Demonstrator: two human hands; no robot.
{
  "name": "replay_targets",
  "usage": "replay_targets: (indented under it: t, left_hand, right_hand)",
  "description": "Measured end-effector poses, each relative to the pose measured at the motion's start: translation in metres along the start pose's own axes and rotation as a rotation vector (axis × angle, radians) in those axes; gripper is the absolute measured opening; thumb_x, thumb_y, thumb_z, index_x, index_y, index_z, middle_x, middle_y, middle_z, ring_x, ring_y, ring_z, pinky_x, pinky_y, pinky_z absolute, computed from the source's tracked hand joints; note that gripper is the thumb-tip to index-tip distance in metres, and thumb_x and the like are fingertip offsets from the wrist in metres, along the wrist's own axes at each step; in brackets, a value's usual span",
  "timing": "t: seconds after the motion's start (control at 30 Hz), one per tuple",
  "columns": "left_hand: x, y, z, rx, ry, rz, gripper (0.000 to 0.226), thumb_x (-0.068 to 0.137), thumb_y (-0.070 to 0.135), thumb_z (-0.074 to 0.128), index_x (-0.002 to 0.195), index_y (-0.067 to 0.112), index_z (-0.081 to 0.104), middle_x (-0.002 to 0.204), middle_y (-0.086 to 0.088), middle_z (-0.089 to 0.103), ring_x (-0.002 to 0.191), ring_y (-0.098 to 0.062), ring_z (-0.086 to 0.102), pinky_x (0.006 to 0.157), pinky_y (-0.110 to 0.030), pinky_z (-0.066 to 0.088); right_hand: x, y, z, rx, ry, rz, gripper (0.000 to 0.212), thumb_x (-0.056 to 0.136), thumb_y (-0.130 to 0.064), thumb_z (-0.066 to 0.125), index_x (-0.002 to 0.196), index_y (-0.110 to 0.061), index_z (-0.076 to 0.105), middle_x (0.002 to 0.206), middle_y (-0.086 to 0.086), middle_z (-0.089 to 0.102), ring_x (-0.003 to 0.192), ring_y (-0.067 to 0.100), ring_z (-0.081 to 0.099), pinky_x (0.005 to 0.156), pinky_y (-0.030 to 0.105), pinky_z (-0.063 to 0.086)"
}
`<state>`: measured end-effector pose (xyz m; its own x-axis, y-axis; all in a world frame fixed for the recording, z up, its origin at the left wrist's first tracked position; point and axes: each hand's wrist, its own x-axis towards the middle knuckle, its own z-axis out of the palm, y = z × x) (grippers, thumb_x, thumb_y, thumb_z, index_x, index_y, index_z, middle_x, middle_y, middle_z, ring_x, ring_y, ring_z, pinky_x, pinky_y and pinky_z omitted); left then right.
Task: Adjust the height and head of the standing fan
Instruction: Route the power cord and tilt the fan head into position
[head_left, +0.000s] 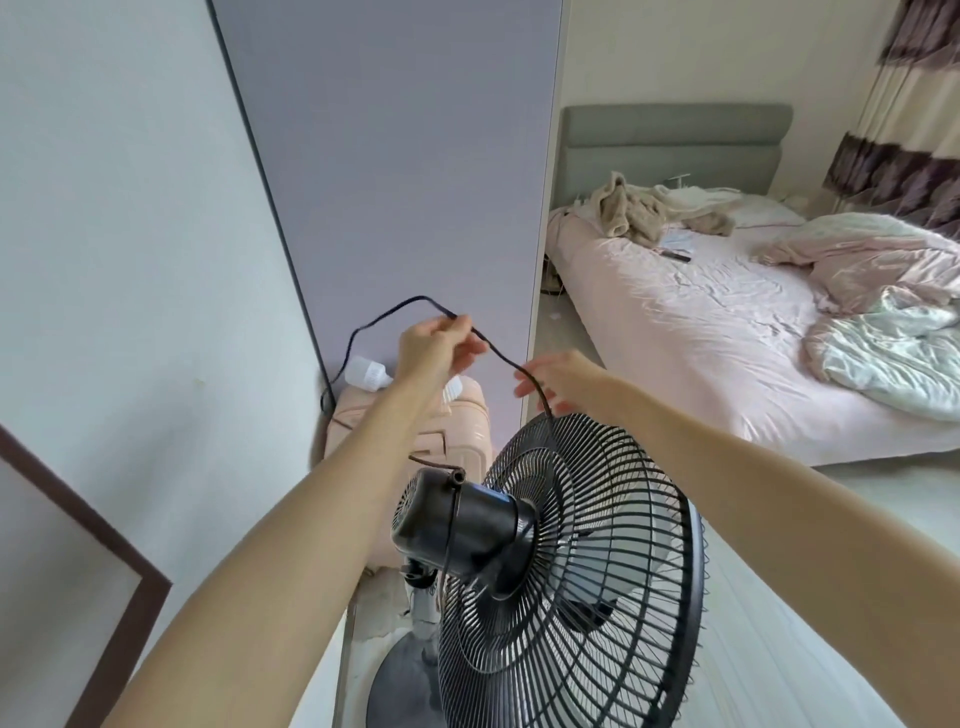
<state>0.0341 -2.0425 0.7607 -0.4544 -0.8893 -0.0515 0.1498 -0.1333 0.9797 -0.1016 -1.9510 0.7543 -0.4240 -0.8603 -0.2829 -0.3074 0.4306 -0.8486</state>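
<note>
A black standing fan stands right below me, its wire cage (576, 571) facing right and its motor housing (457, 525) toward me. Its round base (400, 686) sits on the floor. A thin black power cord (498, 353) runs from the motor up over the cage and off to the left wall. My left hand (431, 348) pinches the cord above the fan. My right hand (556, 382) holds the same cord just above the cage's top rim, fingers curled round it.
A pink suitcase (457, 431) with a white bottle (366, 373) on it stands behind the fan against a tall grey wardrobe (395, 156). An unmade bed (727, 322) fills the right side. A framed panel (78, 571) leans at the lower left.
</note>
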Motion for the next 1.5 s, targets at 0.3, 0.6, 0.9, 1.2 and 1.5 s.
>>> replay_targets:
  t: [0.3, 0.6, 0.9, 1.2, 1.5]
  left_hand:
    - [0.024, 0.002, -0.033, -0.355, 0.19, -0.099, 0.013, 0.092, 0.008, 0.053, 0.08, 0.007, 0.055, 0.059, -0.002, 0.068, 0.06, -0.011, 0.066, 0.054, -0.017, 0.053]
    - [0.001, -0.087, -0.093, 0.633, 0.331, -0.051, 0.005, 0.079, 0.016, 0.059, 0.077, 0.015, 0.054, 0.083, -0.004, 0.058, 0.082, -0.024, 0.052, 0.074, -0.031, 0.041]
    - [-0.02, -0.116, -0.143, 0.95, 0.003, 0.005, 0.025, 0.095, 0.017, 0.04, 0.094, 0.014, 0.065, 0.088, 0.0, 0.066, 0.08, -0.016, 0.058, 0.069, -0.018, 0.036]
    - [-0.082, -0.135, -0.189, 1.096, 0.128, -0.101, 0.028, 0.094, 0.026, 0.045, 0.086, 0.005, 0.062, 0.086, -0.015, 0.065, 0.083, -0.034, 0.058, 0.066, -0.032, 0.039]
    - [-0.16, -0.133, -0.207, 1.411, 0.14, -0.174, 0.021, 0.09, 0.019, 0.041, 0.089, 0.005, 0.057, 0.099, -0.015, 0.061, 0.088, -0.033, 0.054, 0.068, -0.032, 0.041]
  right_hand:
    - [0.002, 0.002, 0.002, 0.538, -0.294, 0.017, 0.038, 0.096, -0.037, 0.038, 0.093, -0.007, 0.062, 0.048, 0.0, 0.049, 0.052, 0.019, 0.056, 0.062, 0.031, 0.053]
    - [0.005, -0.012, 0.046, -0.165, -0.036, -0.057, 0.029, 0.093, -0.013, 0.035, 0.08, -0.015, 0.061, 0.058, 0.002, 0.037, 0.043, 0.014, 0.03, 0.037, 0.02, 0.03]
    - [-0.007, -0.031, 0.089, -0.166, -0.214, 0.021, 0.029, 0.094, -0.021, 0.04, 0.101, -0.006, 0.064, 0.059, 0.0, 0.034, 0.048, 0.013, 0.024, 0.045, 0.021, 0.024]
    - [-0.041, -0.031, 0.132, -0.572, -0.084, -0.264, 0.03, 0.089, -0.02, 0.043, 0.096, -0.011, 0.071, 0.061, -0.006, 0.047, 0.055, 0.007, 0.033, 0.054, 0.017, 0.023]
    - [-0.114, -0.015, 0.149, -0.684, -0.275, -0.402, 0.026, 0.091, -0.021, 0.047, 0.1, -0.014, 0.07, 0.068, -0.01, 0.057, 0.056, 0.005, 0.043, 0.052, 0.017, 0.03]
